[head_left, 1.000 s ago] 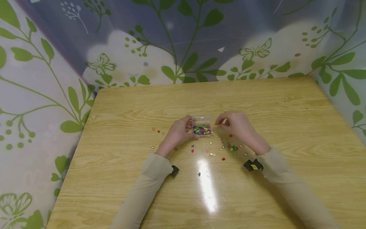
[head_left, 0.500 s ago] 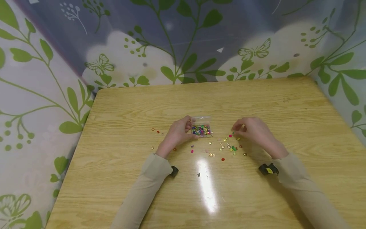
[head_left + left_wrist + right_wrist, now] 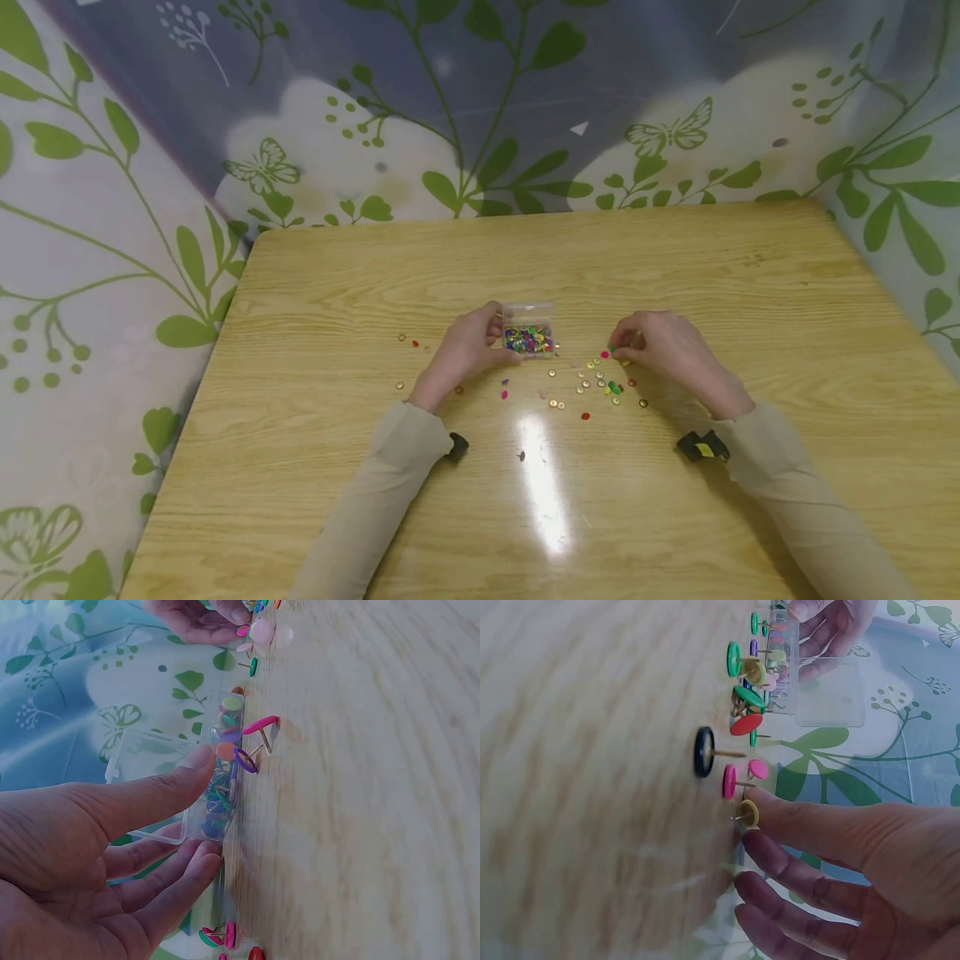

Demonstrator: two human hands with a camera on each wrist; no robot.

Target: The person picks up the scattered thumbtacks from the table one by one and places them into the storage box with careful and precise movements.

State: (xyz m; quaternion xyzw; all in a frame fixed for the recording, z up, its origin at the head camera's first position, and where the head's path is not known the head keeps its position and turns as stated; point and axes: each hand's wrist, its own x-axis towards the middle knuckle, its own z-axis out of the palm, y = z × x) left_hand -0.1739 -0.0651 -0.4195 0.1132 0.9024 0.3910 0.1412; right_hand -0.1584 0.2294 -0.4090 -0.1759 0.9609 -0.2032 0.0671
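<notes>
A small clear plastic box (image 3: 528,341) with its lid (image 3: 154,780) raised holds many colourful thumbtacks. My left hand (image 3: 471,343) grips its left side, thumb along the near side and fingers behind. My right hand (image 3: 660,346) is at the right of the scattered thumbtacks, with thumb and forefinger closing on a green thumbtack (image 3: 613,349). In the right wrist view a yellow thumbtack (image 3: 749,814) overlaps the gap between these fingertips. A pink thumbtack (image 3: 730,781) and a black thumbtack (image 3: 704,752) stand point-up close by.
Loose thumbtacks lie in front of the box, including a red thumbtack (image 3: 585,416) and a gold thumbtack (image 3: 553,403). One dark thumbtack (image 3: 522,456) is nearer the person. The wooden table (image 3: 360,275) meets a leaf-patterned cloth (image 3: 510,108) at the back.
My right hand has moved right, from beside the box to the scattered thumbtacks, and has stayed almost still over the last half second. The left hand and box keep their place.
</notes>
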